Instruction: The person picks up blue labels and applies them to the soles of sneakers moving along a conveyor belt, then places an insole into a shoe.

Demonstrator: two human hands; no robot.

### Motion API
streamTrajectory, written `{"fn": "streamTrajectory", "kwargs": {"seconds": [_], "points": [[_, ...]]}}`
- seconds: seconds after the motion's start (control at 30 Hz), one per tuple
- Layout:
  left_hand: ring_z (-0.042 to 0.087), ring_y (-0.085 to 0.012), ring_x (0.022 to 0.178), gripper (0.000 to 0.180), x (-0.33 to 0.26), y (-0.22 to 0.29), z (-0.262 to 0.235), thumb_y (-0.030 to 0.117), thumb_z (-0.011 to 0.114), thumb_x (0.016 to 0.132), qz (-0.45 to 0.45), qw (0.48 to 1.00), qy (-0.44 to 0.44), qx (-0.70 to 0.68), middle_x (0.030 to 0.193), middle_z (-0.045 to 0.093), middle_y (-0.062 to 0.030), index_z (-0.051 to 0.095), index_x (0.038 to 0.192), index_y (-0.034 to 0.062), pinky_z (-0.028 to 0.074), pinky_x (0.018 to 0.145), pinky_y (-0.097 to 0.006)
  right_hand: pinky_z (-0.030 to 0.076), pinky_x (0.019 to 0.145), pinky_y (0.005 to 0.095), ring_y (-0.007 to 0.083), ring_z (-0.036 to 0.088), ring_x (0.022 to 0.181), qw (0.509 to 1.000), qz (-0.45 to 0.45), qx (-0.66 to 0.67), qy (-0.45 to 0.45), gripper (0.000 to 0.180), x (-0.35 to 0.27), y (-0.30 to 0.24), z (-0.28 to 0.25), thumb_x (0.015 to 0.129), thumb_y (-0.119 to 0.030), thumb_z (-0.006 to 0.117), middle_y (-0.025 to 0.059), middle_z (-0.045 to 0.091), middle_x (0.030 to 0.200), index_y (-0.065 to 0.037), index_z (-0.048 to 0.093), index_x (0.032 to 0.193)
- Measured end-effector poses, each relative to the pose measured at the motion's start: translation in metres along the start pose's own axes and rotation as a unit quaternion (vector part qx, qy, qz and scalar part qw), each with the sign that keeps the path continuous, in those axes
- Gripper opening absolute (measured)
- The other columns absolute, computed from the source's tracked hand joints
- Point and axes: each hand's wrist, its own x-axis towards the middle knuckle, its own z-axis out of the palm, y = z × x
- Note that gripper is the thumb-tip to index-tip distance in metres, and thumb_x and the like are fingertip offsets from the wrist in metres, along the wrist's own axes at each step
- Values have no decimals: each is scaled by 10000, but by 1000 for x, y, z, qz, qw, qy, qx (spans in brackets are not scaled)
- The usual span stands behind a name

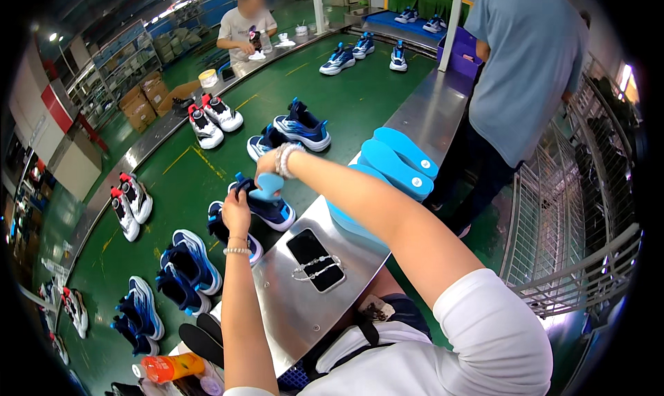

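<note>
Blue insole (268, 187), pinched in our right hand (267, 163), sits at the opening of the navy shoe (278, 215), seemingly not yet seated; our left hand (237, 213) clasps that shoe's upper edge. We judge plenty left: stacked insoles (389, 166) lie outside any shoe.

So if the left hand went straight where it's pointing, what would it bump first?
Probably the dark blue shoe by the light blue insole; the left hand seems to be touching that shoe, though depth is unclear.
</note>
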Motion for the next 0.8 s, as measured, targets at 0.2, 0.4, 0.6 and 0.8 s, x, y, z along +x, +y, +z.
{"fn": "streamTrajectory", "kwargs": {"seconds": [0.2,0.4,0.6,0.8], "points": [[562,-371,698,259,0,-8,-5,274,488,818,-4,1000,-24,3,752,588,-203,582,900,47,432,601,-424,490,680,373,308,611,781,921,340,17,190,190,29,-75,39,690,-163,536,188,620,802,-30,635,784],[578,-314,678,233,-8,7,-14,200,483,822,23,998,-19,-53,754,593,-196,602,911,22,432,597,-365,499,629,351,245,625,715,902,388,-42,183,156,60,-60,77,751,-162,510,119,637,756,-58,626,766],[561,-303,639,226,-7,-6,-4,207,477,830,17,1000,-11,-14,726,584,-192,608,875,29,410,563,-362,493,662,336,240,624,751,917,380,2,124,212,80,-35,100,792,-176,454,130,640,801,-65,636,795],[527,-324,604,233,-14,2,-10,206,478,832,39,998,12,-37,684,562,-194,580,813,-3,394,554,-379,436,823,330,232,561,959,905,377,105,166,241,87,-42,92,805,-168,455,139,584,1036,-68,614,957]]}}
